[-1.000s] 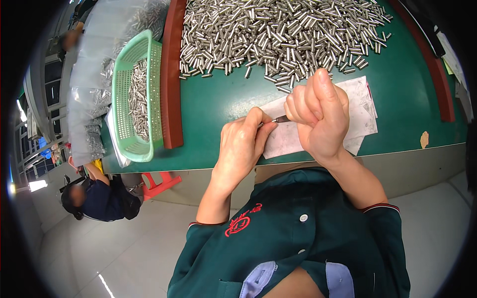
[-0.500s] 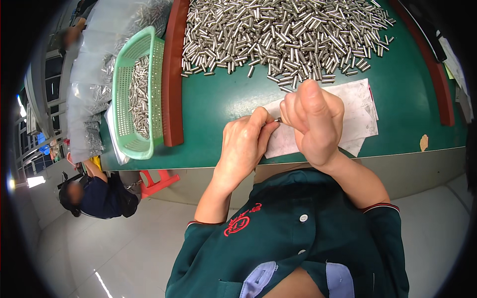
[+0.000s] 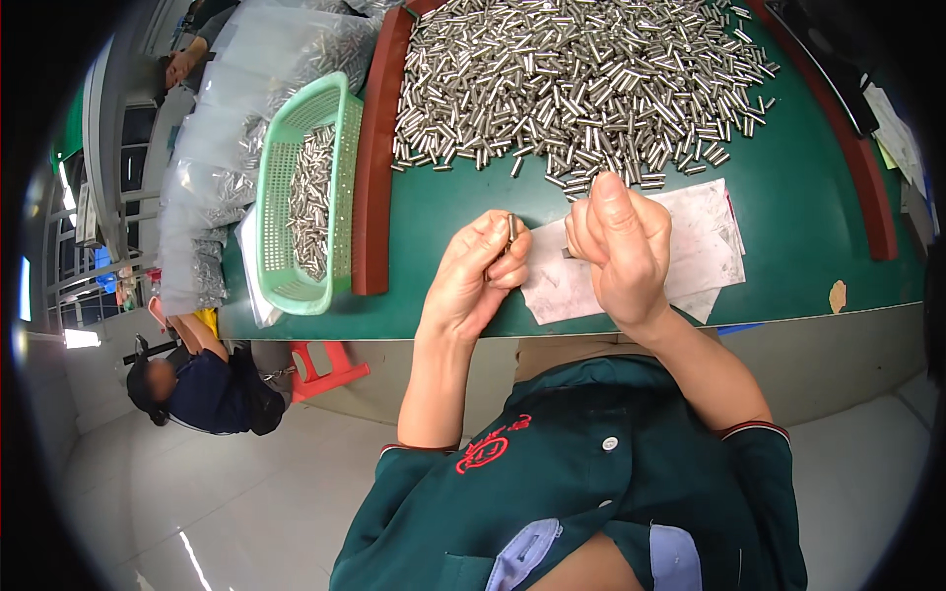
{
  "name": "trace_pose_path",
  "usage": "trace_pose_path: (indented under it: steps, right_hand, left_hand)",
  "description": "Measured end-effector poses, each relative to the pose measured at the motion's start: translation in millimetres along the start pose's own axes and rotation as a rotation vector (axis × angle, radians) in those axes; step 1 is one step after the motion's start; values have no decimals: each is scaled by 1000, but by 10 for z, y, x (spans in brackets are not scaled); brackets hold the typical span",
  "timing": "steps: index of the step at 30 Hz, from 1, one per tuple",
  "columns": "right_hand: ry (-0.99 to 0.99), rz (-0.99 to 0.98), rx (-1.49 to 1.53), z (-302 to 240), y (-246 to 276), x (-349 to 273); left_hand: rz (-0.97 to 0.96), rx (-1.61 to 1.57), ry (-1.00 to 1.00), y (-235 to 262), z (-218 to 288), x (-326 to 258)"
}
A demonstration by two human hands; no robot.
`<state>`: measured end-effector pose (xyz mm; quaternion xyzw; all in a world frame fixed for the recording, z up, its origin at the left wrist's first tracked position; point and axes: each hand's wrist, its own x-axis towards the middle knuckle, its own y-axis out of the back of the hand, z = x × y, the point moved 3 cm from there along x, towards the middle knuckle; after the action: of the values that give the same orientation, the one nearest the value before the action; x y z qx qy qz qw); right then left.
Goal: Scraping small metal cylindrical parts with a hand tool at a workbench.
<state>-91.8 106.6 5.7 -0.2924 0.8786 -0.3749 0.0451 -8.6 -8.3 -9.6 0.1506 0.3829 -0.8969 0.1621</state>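
Between the thumb and fingers of my left hand (image 3: 471, 278) a small silver metal pin (image 3: 512, 229) stands up on end. To its right my right hand (image 3: 627, 251) is closed, thumb on top, above the stained white paper (image 3: 680, 236). The tip of a small metal piece (image 3: 567, 253) shows at the left side of those fingers; the rest is hidden in the hand. A gap separates the two hands. Beyond them a wide pile of loose metal pins (image 3: 581, 79) covers the far part of the green tabletop (image 3: 443, 192).
Left of a red-brown wooden rail (image 3: 372, 197) stands a green plastic basket (image 3: 345, 148) with pins in it. Clear plastic bags (image 3: 207, 187) of metal parts lie beyond it. Another rail (image 3: 867, 187) bounds the right side. A person (image 3: 202, 384) sits at the lower left near a red stool (image 3: 330, 369).
My hands have come apart from being fingertip to fingertip. The left hand has turned, and the pin in it now shows upright. The whole view has shifted slightly.
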Motion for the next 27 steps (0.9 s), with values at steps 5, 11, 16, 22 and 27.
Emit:
trace_pose_path:
  steps: [5,11,16,22,27]
  right_hand:
    - [-13,7,10,-5,-22,9]
    - [-16,22,15,-7,-19,27]
    - [-18,15,27,4,15,18]
    - [-33,1,27,-31,-37,0]
    - [-37,21,39,22,20,43]
  left_hand:
    - [4,-14,17,24,-3,9]
    - [39,24,2,-30,65,-40]
    - [272,527,-586,27,664,-344]
    - [949,1665,-1085,263,1549,-665]
    - [731,1822,-1118,-17,1149,-231]
